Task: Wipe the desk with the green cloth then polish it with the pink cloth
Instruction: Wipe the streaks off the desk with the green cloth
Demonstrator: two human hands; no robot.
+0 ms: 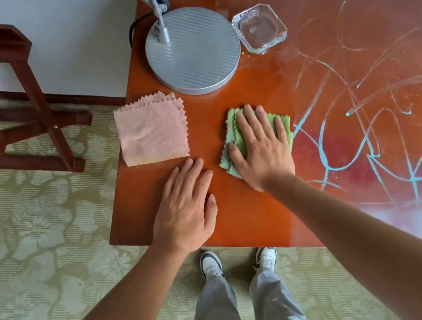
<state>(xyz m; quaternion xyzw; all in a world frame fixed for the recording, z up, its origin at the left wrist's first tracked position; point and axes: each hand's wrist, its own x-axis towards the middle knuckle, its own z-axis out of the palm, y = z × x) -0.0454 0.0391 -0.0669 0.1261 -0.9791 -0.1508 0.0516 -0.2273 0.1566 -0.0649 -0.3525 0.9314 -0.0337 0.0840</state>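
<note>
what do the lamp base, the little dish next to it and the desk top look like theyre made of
Lamp base: probably metal, matte silver, with fine ribbed lines across the top.
Dish: clear glass or possibly acrylic; see-through, thick faceted edges.
Desk: likely wood or veneer, glossy reddish-brown lacquer that reflects light.

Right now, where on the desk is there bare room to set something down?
Bare wood lies along the desk near edge, around the left hand, and between the pink cloth and green cloth. The right side is open but smeared with blue streaks. The far left corner is crowded by lamp base and glass ashtray.
</note>
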